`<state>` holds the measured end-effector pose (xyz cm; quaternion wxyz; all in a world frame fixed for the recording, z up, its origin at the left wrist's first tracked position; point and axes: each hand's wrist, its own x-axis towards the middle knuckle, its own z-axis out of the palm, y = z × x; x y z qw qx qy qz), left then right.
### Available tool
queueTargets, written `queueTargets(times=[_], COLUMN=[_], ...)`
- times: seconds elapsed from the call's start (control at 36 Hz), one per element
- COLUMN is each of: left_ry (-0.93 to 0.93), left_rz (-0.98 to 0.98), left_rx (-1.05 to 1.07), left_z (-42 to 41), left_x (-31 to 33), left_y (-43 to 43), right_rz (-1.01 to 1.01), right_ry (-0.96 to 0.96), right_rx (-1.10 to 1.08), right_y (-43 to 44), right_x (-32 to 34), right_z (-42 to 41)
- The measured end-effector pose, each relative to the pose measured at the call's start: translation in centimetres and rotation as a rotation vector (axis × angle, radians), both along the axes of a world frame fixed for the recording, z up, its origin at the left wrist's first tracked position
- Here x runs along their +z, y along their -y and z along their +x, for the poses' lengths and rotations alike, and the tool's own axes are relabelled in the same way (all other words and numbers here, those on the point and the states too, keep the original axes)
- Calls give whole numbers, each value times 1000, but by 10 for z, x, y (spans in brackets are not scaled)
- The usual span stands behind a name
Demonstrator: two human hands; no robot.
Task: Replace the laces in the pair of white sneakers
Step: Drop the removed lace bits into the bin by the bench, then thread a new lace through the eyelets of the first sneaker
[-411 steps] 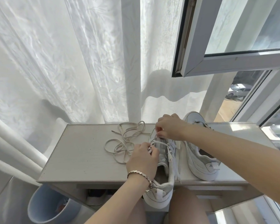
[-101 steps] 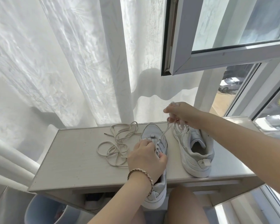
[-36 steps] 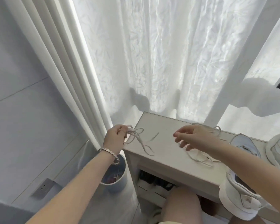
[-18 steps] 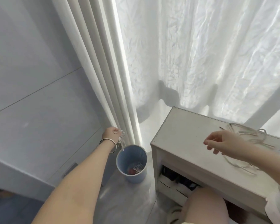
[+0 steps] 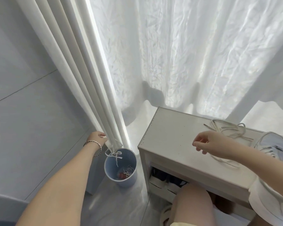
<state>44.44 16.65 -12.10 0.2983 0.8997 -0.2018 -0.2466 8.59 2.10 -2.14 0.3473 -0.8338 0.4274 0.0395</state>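
1. Task items
- Sneaker (image 5: 274, 146): lies at the right end of the cabinet top (image 5: 170, 136). Long axis runs back-to-front. Toe pts toward the sheer curtain (image 5: 186, 54); heel overhangs the front edge. Your R forearm crosses its middle and hides that part.
- Loose lace (image 5: 116, 154): off the cabinet, in the air over the mouth of the bin (image 5: 129, 181), just below your L hand (image 5: 97, 138). Strands cross; one end pts down into the bin.
- Cream laces (image 5: 227, 129): loose pile near the back edge, right of ctr, just left of the sneaker toe. One strand runs toward the front edge and passes under your R forearm.

2. Surroundings
- The blue bin stands on the floor beside the cabinet's left end. The hem of the thick curtain (image 5: 82, 88) hangs at its back rim.
- Inside the bin: a tangle of lace (image 5: 128, 170) and sth red.
- Dark shoes (image 5: 170, 178) sit on the shelf under the top.
- Your knee (image 5: 193, 201) is in front of the cabinet.

3. Hands
- L hand: against the curtain hem, above the bin, bracelet (image 5: 92, 141) on the wrist. Fingers curled. Cannot tell whether they hold the loose lace.
- R hand (image 5: 209, 142): hovers over the ctr of the cabinet top. Fingers loosely curled, relaxed. It holds nothing and touches nothing.
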Motion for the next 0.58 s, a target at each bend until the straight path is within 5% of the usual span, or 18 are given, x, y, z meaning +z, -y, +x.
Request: queueTargets(times=[0.19, 0.31, 0.58], left_ry=[3, 59, 305], left_rz=[-257, -396, -234], left_rx=[-94, -316, -975], left_z=[-67, -131, -277], left_x=[36, 73, 90], left_y=[21, 41, 86], right_rz=[-49, -112, -232], right_ry=[-1, 7, 38], right_rx=[21, -10, -178], right_y=[4, 12, 24], right_x=[7, 17, 33], right_z=[-14, -35, -118])
